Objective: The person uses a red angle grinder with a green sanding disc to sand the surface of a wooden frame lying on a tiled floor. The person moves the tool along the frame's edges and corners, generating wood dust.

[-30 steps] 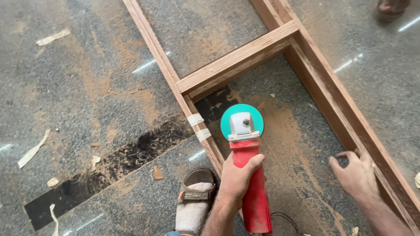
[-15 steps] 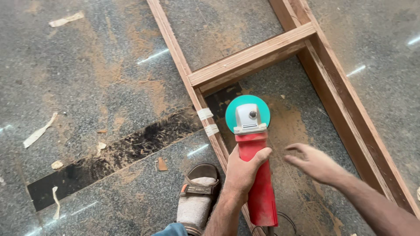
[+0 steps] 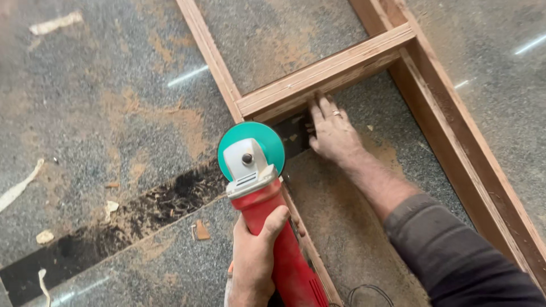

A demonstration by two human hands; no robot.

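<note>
The left hand point(image 3: 256, 258) has its fingers wrapped tight around the red body of a grinder point(image 3: 267, 216), which lies at six o'clock in the view with its teal disc guard point(image 3: 251, 149) pointing toward twelve. The guard sits over the left rail of a wooden frame point(image 3: 330, 71) lying on the floor point(image 3: 102, 113). The right hand point(image 3: 333, 133) rests flat at one o'clock from the guard, fingers spread slightly, fingertips touching the underside edge of the frame's crossbar; a ring shows on one finger. Sawdust covers the speckled grey floor. A dark strip point(image 3: 142, 213) runs from eight o'clock up toward the guard, with wood chips point(image 3: 200, 230) scattered beside it. A black cord point(image 3: 369, 293) loops at five o'clock.
</note>
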